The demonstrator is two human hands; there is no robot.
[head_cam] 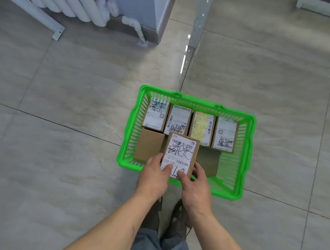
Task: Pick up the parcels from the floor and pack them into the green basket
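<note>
A green basket stands on the tiled floor in front of me. Several labelled cardboard parcels stand in a row along its far side. Two plain brown parcels lie in the near half, one at each side. I hold one more parcel, white label up, over the near middle of the basket. My left hand grips its near left corner and my right hand grips its near right corner, both thumbs pressed on the label.
A white radiator and its pipe stand at the far left by a grey wall corner. A metal post rises behind the basket. My shoes are just below the hands.
</note>
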